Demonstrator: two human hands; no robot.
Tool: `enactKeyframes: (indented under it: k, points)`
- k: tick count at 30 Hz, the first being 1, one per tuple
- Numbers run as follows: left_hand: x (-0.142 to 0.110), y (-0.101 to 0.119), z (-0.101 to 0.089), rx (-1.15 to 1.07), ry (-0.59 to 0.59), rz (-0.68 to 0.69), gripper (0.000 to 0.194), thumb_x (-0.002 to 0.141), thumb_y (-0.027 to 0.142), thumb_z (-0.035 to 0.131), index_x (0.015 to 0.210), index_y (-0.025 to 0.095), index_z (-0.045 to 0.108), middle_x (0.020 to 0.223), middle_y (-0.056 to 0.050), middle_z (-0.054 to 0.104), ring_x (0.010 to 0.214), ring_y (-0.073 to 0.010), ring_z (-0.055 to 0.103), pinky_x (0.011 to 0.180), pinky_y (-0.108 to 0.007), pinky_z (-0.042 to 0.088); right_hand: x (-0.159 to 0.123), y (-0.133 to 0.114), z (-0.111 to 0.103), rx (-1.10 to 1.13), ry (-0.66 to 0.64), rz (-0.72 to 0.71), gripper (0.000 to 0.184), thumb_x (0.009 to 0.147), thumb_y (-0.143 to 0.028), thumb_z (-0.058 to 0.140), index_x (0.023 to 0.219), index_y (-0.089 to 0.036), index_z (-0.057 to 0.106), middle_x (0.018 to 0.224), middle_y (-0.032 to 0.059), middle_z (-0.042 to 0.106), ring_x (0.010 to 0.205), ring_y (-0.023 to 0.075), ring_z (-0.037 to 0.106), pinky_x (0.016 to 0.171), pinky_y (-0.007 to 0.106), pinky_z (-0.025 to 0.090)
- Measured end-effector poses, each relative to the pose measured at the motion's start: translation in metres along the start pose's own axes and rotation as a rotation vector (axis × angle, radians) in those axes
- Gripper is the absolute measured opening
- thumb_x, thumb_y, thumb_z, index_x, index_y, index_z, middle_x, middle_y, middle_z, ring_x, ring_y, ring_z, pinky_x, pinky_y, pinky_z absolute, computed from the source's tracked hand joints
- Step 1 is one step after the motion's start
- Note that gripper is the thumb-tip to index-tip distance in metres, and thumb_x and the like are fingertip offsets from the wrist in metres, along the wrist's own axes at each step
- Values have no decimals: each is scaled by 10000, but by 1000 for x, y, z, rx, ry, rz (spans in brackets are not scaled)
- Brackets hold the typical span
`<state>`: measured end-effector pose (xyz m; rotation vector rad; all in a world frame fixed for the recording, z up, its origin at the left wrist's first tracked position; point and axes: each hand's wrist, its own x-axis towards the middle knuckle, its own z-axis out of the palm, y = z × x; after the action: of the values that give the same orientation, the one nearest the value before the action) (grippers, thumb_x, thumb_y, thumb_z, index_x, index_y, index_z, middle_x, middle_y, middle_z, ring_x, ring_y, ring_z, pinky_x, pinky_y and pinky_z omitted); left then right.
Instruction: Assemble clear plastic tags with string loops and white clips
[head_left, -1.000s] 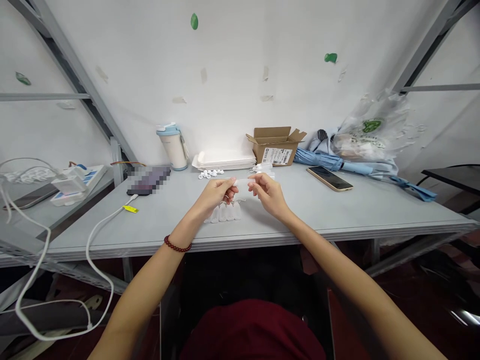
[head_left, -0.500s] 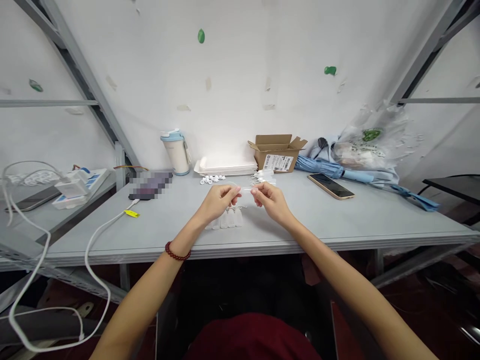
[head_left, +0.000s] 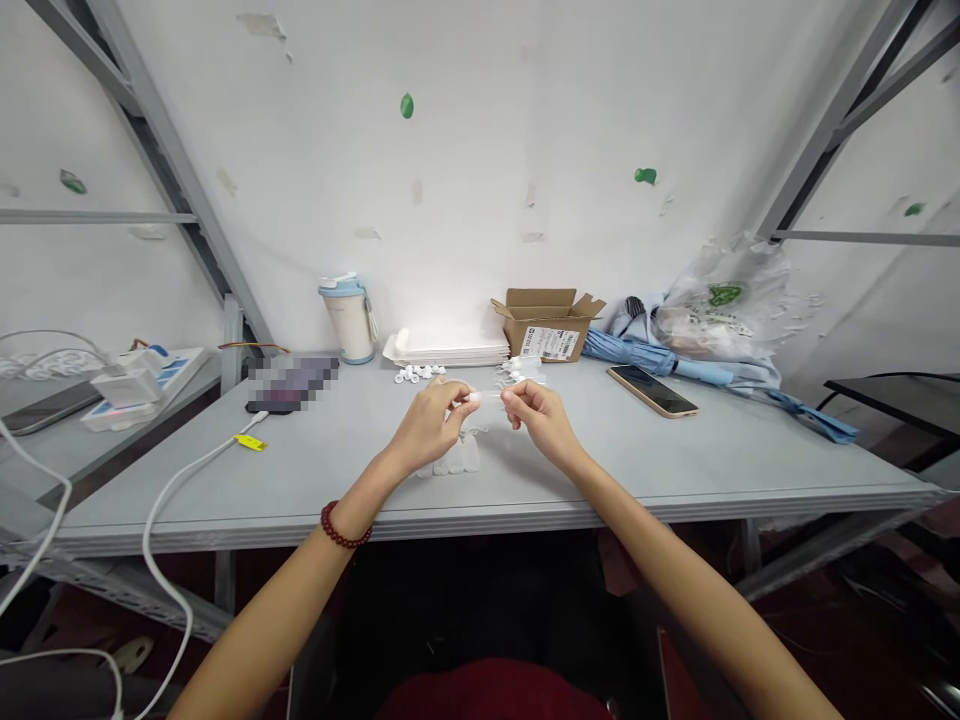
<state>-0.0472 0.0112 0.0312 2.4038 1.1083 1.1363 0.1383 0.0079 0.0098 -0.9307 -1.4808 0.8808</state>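
My left hand [head_left: 429, 423] and my right hand [head_left: 537, 416] are raised just above the grey table [head_left: 675, 465], fingers pinched on the two ends of a small clear plastic piece [head_left: 489, 397]. Under the hands, a row of several small clear plastic vials [head_left: 452, 461] lies on the table. Small white caps [head_left: 417, 373] are scattered farther back, with more clear pieces [head_left: 517, 368] beside them. A red bead bracelet [head_left: 339, 527] circles my left wrist.
At the back stand a blue-lidded cup [head_left: 346, 320], white trays [head_left: 447, 347], an open cardboard box [head_left: 547, 322], a blue folded umbrella [head_left: 660, 360] and a plastic bag [head_left: 724, 297]. A phone [head_left: 651, 390] lies right; another phone [head_left: 291, 381] with white cable [head_left: 180, 478] lies left. A power strip [head_left: 135, 376] sits on the left shelf.
The camera has tilted upward, so the table and hands sit lower in view. Both hands stay pinched on the clear piece and have drawn slightly closer together.
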Motion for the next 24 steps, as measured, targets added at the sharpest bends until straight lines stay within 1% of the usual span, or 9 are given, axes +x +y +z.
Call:
enactKeyframes:
  k: [2, 4, 7, 12, 14, 16, 20, 22, 24]
  points:
    - [0, -1, 3, 23, 27, 19, 161, 860, 296, 477, 811, 205, 601, 842, -60, 661, 881, -228, 535, 761, -323, 431, 1, 1, 0, 14, 11, 6, 400, 718, -562, 635, 721, -170, 555, 506, -46, 495, 477, 96, 446, 509, 252, 363]
    - [0, -1, 4, 8, 42, 18, 154, 855, 301, 496, 827, 198, 607, 892, -67, 666, 879, -222, 534, 750, -314, 435, 2, 1, 0, 35, 30, 9, 393, 709, -551, 649, 725, -171, 554, 505, -46, 507, 474, 96, 452, 510, 251, 363]
    - [0, 0, 4, -81, 13, -20, 186, 862, 341, 503, 854, 196, 620, 905, -56, 667, 844, -196, 552, 702, -276, 441, 2, 1, 1, 76, 51, -1, 362, 726, -517, 656, 744, -171, 553, 519, -43, 525, 485, 97, 468, 525, 252, 376]
    - [1, 2, -1, -233, -86, -160, 376, 899, 456, 409, 743, 186, 618, 810, -44, 661, 773, -174, 575, 657, -252, 437, 1, 1, 2, 107, 38, -25, 347, 739, -500, 656, 767, -170, 552, 529, -43, 531, 485, 97, 474, 531, 254, 393]
    - [1, 2, -1, -289, -139, -205, 406, 885, 486, 419, 706, 175, 608, 783, -49, 655, 728, -167, 575, 631, -247, 439, 0, 0, 1, 87, 40, -31, 352, 745, -508, 647, 781, -171, 552, 531, -42, 535, 487, 100, 479, 534, 256, 398]
    - [2, 3, 0, -343, -168, -241, 423, 867, 508, 438, 668, 168, 589, 759, -48, 645, 665, -149, 563, 601, -241, 439, 0, -1, 2, 60, 44, -39, 361, 751, -523, 634, 790, -174, 551, 541, -39, 533, 495, 103, 484, 535, 258, 406]
    - [3, 4, -1, -433, -125, -322, 434, 845, 520, 461, 612, 166, 549, 643, -20, 580, 544, -115, 503, 529, -228, 418, -3, -1, 3, -28, 14, -63, 381, 718, -538, 660, 779, -174, 567, 590, -29, 522, 523, 103, 482, 520, 248, 400]
    - [3, 4, -2, -452, -121, -341, 440, 835, 516, 477, 565, 172, 518, 577, -7, 537, 531, -116, 495, 507, -225, 403, -4, -1, 3, -84, -19, -67, 379, 722, -541, 655, 762, -172, 583, 587, -26, 511, 529, 105, 481, 521, 246, 392]
    - [3, 4, -3, -456, -134, -327, 451, 821, 512, 504, 520, 177, 486, 543, -4, 515, 546, -123, 510, 511, -225, 401, -5, 0, 2, -133, -37, -75, 369, 750, -541, 626, 751, -173, 597, 559, -30, 491, 521, 106, 471, 518, 246, 381]
